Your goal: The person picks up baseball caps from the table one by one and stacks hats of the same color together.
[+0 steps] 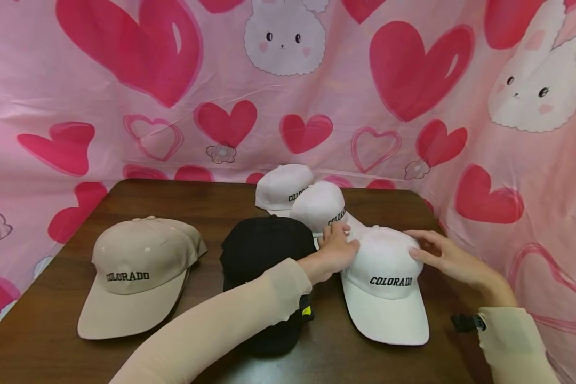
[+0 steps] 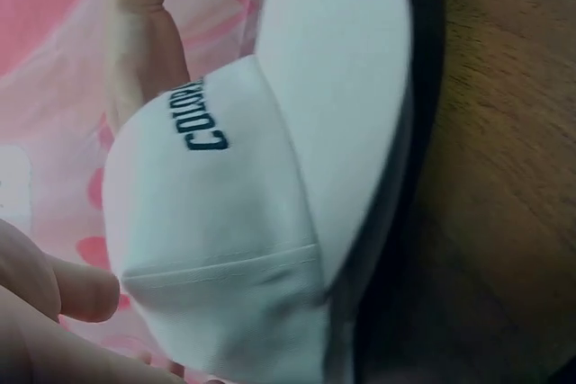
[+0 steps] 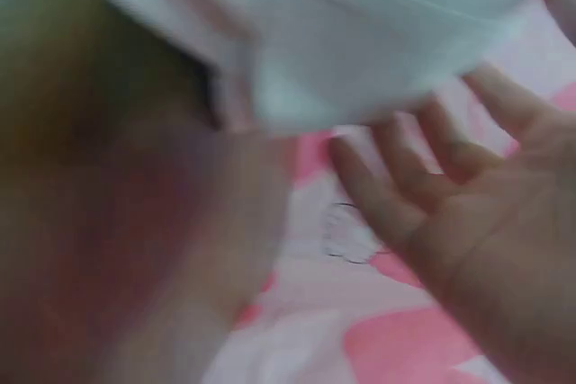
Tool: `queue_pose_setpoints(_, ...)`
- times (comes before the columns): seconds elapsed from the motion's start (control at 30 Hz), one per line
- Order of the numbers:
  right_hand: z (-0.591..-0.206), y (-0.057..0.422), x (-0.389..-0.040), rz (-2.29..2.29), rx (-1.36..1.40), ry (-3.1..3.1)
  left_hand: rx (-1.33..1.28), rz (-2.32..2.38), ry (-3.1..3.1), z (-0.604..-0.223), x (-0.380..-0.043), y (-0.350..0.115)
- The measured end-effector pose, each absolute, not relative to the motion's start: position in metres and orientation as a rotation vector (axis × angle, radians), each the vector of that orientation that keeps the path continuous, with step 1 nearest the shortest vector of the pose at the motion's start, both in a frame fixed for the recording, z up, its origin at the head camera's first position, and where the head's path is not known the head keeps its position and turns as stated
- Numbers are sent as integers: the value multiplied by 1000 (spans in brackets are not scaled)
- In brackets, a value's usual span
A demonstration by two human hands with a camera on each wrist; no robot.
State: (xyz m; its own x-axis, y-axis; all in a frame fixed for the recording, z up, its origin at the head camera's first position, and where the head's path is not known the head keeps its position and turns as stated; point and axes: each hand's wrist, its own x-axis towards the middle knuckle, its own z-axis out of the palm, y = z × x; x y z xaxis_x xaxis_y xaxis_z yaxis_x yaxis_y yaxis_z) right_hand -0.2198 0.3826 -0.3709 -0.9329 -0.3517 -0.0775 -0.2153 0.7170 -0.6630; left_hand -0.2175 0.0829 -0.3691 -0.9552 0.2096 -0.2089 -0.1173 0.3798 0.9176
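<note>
A white baseball cap [image 1: 384,258] with dark "COLORADO" lettering stands at the right of the table, its brim toward me. On its left side is my left hand [image 1: 333,252], fingertips right at the crown. Along the other side my right hand [image 1: 444,257] has its thumb and loosely bent fingers at the crown. In the left wrist view the left thumb [image 2: 85,292] shows beside the cap's crown [image 2: 216,213]. Nearly straight fingers of the right hand [image 3: 504,195] reach the cap's lower edge in the right wrist view. Neither hand is curled round the cap.
Two more white caps [image 1: 319,205] [image 1: 284,186] overlap behind it. A black cap [image 1: 264,242], partly hidden by my left forearm, stands in the middle. At the left is a beige cap [image 1: 139,256]. A pink heart-patterned cloth [image 1: 249,85] hangs behind the brown table [image 1: 182,202].
</note>
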Motion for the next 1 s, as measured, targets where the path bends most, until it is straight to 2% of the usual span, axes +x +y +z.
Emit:
queue_pose_setpoints(0.23,-338,380,-217,-922,-548,2779,300,1528,2458,-339,-222,72)
queue_pose_setpoints(0.47,-310,367,-211,-1013,-598,2816,411,1491,2520,-299,-245,34)
queue_pose_setpoints(0.83,-287,337,-194,-1095,-484,2892,284,1413,2450,-281,-296,-5)
queue_pose_setpoints(1.0,-283,325,-194,-1142,-531,2951,225,1359,2297,-274,-310,-16)
